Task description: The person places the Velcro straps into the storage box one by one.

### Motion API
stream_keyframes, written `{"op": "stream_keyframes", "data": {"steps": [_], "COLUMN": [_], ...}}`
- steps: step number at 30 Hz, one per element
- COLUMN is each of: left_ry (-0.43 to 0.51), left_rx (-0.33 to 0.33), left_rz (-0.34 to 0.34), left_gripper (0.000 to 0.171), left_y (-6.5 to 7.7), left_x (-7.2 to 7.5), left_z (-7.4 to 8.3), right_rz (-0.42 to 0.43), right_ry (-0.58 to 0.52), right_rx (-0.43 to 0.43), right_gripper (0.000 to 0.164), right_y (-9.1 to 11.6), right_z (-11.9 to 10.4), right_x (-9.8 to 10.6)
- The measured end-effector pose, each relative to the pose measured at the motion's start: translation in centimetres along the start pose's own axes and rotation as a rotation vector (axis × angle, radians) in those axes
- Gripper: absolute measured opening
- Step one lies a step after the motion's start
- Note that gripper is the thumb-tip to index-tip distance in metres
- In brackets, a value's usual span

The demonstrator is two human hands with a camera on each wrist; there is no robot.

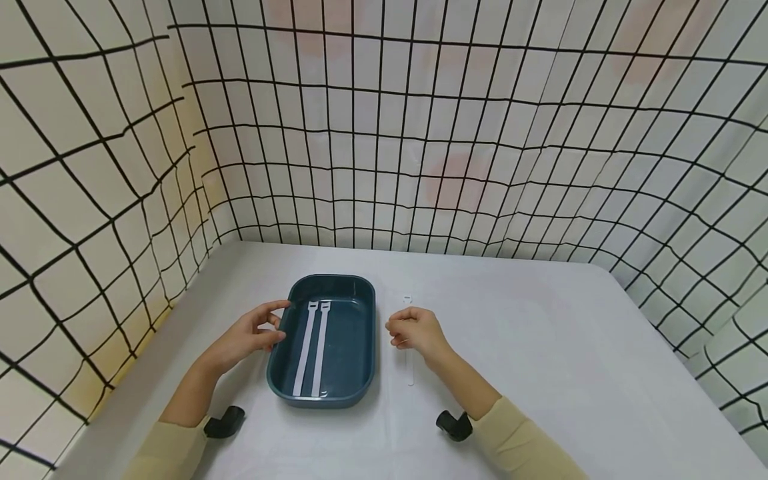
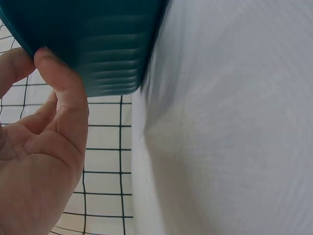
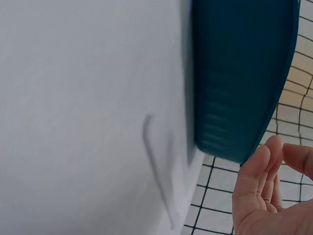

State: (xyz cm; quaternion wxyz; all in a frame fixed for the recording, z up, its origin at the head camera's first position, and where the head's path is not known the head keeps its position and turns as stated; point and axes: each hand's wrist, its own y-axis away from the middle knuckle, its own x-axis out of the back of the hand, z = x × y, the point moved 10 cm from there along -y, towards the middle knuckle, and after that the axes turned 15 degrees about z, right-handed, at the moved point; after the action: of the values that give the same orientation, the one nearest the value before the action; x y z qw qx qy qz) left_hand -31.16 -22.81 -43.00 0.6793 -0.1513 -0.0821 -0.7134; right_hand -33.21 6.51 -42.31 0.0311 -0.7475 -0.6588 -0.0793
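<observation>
A dark teal tray stands on the table. Inside, toward its left side, lie two white straps with slotted heads, side by side. My left hand rests its thumb and a fingertip against the tray's left rim, spaced apart along it; the left wrist view has these fingers at the rim. To the right of the tray, another pale strap lies lengthwise on the table. Over its middle hovers my right hand, fingers bent loosely. In the right wrist view nothing shows between its thumb and fingers.
White cloth covers the table. A black wire grid rises along the back and both sides. Each sleeve has a black wrist device near the table, one left and one right.
</observation>
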Motion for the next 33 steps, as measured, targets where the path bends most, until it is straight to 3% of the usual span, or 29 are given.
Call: {"op": "stream_keyframes", "data": {"steps": [16,33], "left_ry": [-0.006,-0.007], "left_rx": [-0.014,-0.003], "left_rz": [-0.002,0.006], "left_gripper": [0.06,0.06], "left_y": [0.1,0.1], "left_x": [0.0,0.1], "left_z": [0.1,0.1], "right_rz": [0.095,0.162], "right_ry": [0.078,0.157], "right_rx": [-0.03,-0.038], "right_gripper": [0.012,0.011], "right_y": [-2.6,-3.9], "right_z": [3.0,3.9], "right_x": [1.9,3.1]}}
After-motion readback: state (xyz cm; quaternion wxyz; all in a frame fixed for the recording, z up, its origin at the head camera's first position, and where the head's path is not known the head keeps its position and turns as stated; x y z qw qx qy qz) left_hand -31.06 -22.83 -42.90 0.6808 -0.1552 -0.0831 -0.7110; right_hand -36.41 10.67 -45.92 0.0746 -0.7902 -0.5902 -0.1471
